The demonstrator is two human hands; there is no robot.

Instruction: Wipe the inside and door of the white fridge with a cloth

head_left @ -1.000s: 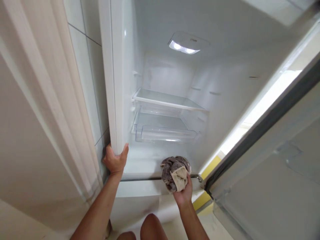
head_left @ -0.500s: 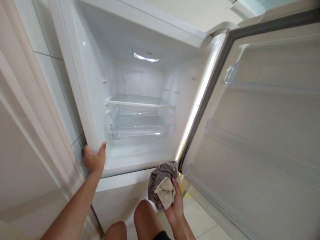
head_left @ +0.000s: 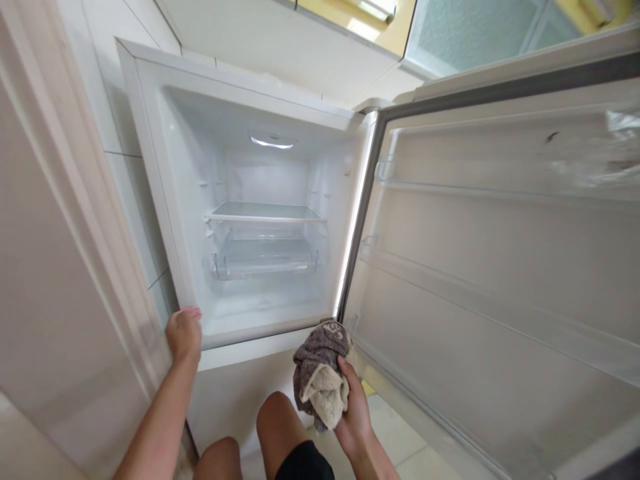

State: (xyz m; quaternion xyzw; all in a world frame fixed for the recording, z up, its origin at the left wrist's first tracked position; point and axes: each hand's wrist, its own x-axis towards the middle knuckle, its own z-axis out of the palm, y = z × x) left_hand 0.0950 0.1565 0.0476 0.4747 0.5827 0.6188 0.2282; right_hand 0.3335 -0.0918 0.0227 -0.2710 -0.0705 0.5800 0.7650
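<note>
The refrigerator [head_left: 270, 347] stands open in front of me, its inside lit by a lamp [head_left: 273, 141] at the top. At its lower left corner my left hand [head_left: 183, 335] grips the front edge of the side wall, fingers curled over it and partly hidden. A bunched brown and beige towel [head_left: 323, 357] is in my right hand [head_left: 355, 410], just before the bottom front edge near the hinge side. Inside are a glass shelf [head_left: 267, 212] and, below it, a clear plastic drawer [head_left: 270, 267].
To the right, the refrigerator door [head_left: 475, 267] is swung wide, with clear door racks [head_left: 450, 190] across it. White wall tiles [head_left: 135, 200] and a pale door frame [head_left: 95, 220] run along the left. Yellow cabinets [head_left: 365, 23] hang above. My knees [head_left: 280, 427] are close below.
My view has pulled back and shifted, showing more above the refrigerator. My left hand's thumb no longer sticks up inside the edge. The towel stays in my right hand.
</note>
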